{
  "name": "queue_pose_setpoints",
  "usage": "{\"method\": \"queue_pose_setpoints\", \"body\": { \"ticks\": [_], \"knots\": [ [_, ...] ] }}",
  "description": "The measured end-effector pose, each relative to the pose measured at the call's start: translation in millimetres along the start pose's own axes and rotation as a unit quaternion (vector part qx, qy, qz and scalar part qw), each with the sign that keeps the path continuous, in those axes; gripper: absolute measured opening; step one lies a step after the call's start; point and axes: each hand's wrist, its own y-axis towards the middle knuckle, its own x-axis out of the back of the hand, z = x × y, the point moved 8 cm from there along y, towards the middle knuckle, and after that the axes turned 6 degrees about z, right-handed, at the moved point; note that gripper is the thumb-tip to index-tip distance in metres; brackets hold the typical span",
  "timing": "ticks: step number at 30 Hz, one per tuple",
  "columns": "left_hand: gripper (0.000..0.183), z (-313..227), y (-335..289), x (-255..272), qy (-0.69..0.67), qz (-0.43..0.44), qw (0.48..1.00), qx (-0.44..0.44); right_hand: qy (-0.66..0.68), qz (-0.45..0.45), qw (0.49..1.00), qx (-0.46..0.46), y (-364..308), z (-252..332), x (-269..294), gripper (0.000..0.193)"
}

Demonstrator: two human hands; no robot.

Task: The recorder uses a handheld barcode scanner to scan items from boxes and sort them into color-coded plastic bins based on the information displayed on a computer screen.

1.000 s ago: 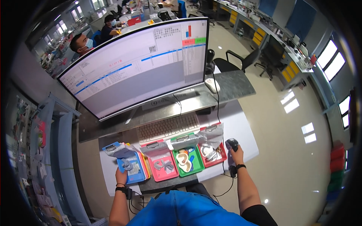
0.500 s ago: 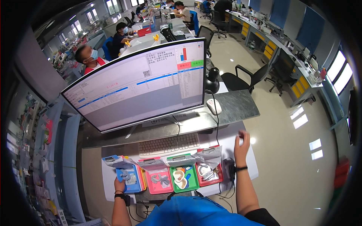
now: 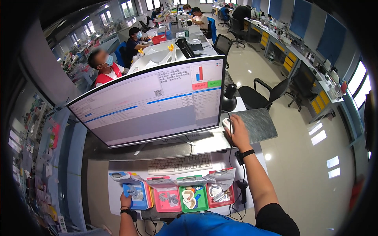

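My right hand [image 3: 239,133] is closed over a white computer mouse [image 3: 226,125] on the raised grey shelf, just right of the monitor. My left hand [image 3: 125,200] grips the left edge of a blue tray [image 3: 140,207], its fingers partly hidden. Grey dental models lie in this tray, and yellow and orange trays show under it. To its right stand a pink tray [image 3: 169,210] with grey arch models, a green tray [image 3: 202,209] with cream dental models, and a red tray [image 3: 221,204] with a white arch model and small bagged items. Clipboards with papers stand at their backs.
A large monitor [image 3: 149,106] stands on the shelf, with a white keyboard [image 3: 180,164] below it. A black handheld device [image 3: 242,185] and cables lie right of the red tray. Behind are a black chair [image 3: 265,94] and a masked person in a red vest [image 3: 106,70].
My right hand has moved up and forward from beside the trays onto the mouse. My left hand stays at the blue tray. The view has shifted slightly.
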Motion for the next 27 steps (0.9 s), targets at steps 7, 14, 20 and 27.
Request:
{"method": "queue_pose_setpoints", "body": {
  "ticks": [7, 14, 20, 27],
  "knots": [
    [0.041, -1, 3, -1, -0.001, 0.000, 0.999, -0.033, -0.010, 0.017, 1.000, 0.003, 0, 12, 2, 0.043],
    [0.042, 0, 1, -4, -0.052, 0.003, 0.999, -0.004, -0.024, 0.007, 1.000, -0.012, -2, 7, 1, 0.047],
    [0.041, -2, -3, -2, -0.036, -0.003, 0.999, -0.010, -0.034, -0.015, 0.998, -0.044, -2, 5, 3, 0.048],
    [0.039, 4, -1, -2, -0.009, -0.010, 1.000, 0.020, -0.044, -0.017, 0.998, -0.031, -2, 7, 5, 0.047]
  ]
}}
